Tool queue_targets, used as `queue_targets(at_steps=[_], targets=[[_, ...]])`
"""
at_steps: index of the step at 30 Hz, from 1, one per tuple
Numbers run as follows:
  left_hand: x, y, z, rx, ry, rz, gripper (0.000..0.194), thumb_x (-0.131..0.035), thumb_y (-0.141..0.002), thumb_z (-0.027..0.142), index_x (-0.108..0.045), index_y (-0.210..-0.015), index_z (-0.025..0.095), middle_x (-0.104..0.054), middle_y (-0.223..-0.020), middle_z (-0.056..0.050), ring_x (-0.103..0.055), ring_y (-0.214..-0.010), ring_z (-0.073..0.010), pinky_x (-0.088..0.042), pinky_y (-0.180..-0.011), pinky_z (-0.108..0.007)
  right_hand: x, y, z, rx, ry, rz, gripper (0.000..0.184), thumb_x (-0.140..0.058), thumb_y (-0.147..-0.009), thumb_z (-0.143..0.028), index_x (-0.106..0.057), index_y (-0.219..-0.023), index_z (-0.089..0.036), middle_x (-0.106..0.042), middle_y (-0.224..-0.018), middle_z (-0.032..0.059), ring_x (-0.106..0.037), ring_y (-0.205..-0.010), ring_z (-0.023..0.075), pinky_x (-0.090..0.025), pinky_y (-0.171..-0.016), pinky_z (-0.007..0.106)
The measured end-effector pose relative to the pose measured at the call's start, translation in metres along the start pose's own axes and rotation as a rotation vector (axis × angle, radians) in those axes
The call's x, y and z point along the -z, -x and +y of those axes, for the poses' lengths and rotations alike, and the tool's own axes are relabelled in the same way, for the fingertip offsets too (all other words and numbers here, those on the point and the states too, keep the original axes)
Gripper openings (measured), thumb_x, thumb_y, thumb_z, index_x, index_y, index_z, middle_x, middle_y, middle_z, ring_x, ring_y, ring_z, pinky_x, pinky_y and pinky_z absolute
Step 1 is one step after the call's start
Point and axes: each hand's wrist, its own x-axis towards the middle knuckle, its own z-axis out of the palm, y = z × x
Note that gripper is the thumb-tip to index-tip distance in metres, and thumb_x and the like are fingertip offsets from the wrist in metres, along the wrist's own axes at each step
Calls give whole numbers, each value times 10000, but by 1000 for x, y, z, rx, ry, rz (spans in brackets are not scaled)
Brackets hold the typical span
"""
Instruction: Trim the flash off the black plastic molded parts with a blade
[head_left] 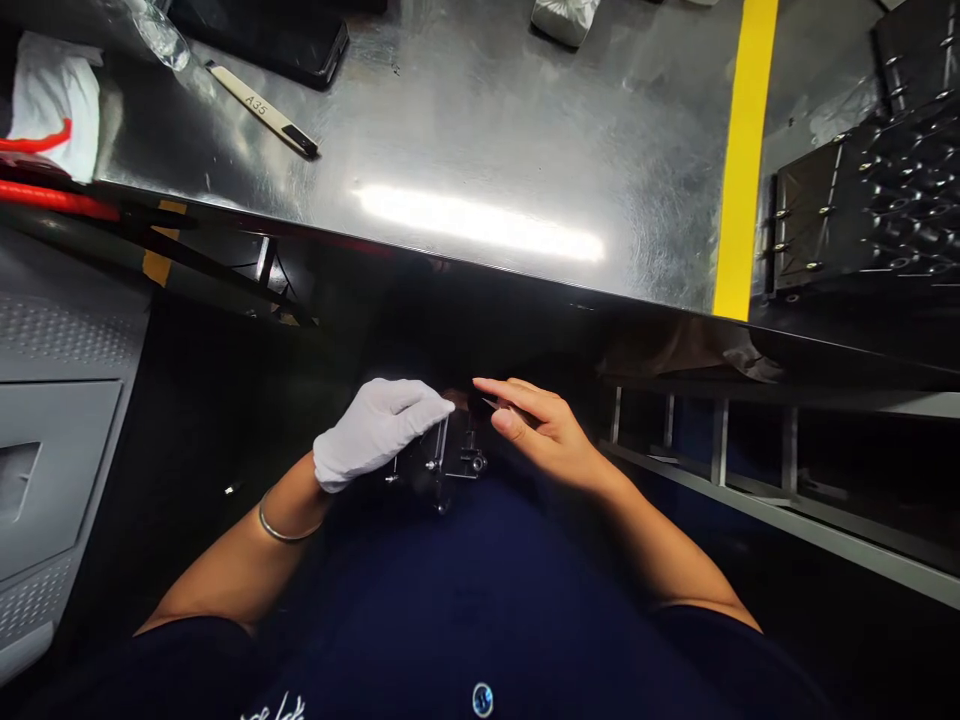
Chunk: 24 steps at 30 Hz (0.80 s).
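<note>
My left hand [382, 428], in a white glove, is closed on the edge of a black part [457, 465] in front of my body. Bright metal fittings and shiny edges show on this part, but its outline is lost against the dark background. Just to the right of it is my bare right hand [544, 425], fingers bent and thumb close to the forefinger. A thin pointed tool [490, 404] shows its tip between them, aimed at the black part. The rest of the tool is hidden in the hand, so its kind is unclear.
Before me runs a metal table [480, 140] with a yellow tape strip [742, 160]. On it lie a pale utility knife [262, 108] marked A35, a black phone-like device [262, 38], a white cloth [56, 100] and stacked black parts [877, 190]. A grey cabinet [60, 430] stands left.
</note>
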Motion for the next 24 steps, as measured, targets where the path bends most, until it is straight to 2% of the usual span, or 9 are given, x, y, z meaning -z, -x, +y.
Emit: queue_targets(at_steps=[3,5,10,19,24], targets=[[-2,-2,2,31,5,-60,351,-595,-820,467,-688,-649,175,-638,-592,-6,-549,-545,-133,-431,-517,-218,3,-4,-3,85,32,9,196,-674,-880,-283,-740,-1025,-168,-535,-669,-25,-472,-568,75,-395,-516,203],[-3,-2,4,41,3,-82,348,-590,-820,460,-684,-644,175,-638,-592,0,-545,-541,-127,-432,-517,-213,5,-6,-4,149,48,-19,112,-665,-881,-210,-752,-919,-150,-534,-618,-28,-476,-544,67,-389,-508,195],[-4,-3,4,79,-33,-118,372,-572,-813,491,-683,-649,176,-646,-597,8,-563,-556,-132,-446,-527,-214,11,-9,-8,201,111,-121,99,-677,-877,-179,-754,-899,-120,-586,-626,-8,-500,-540,61,-388,-509,185],[-4,-3,0,26,-137,-197,382,-569,-841,474,-675,-636,170,-652,-601,4,-563,-584,-127,-422,-547,-213,15,-12,-10,73,109,-277,129,-630,-896,-179,-742,-859,-126,-631,-682,12,-555,-582,70,-405,-547,183],[-5,1,-3,-87,-102,-300,428,-571,-859,465,-623,-564,159,-586,-540,5,-503,-510,-107,-395,-500,-216,7,-16,6,-64,242,-208,147,-621,-903,-243,-728,-845,-161,-620,-706,4,-549,-615,85,-380,-576,208]])
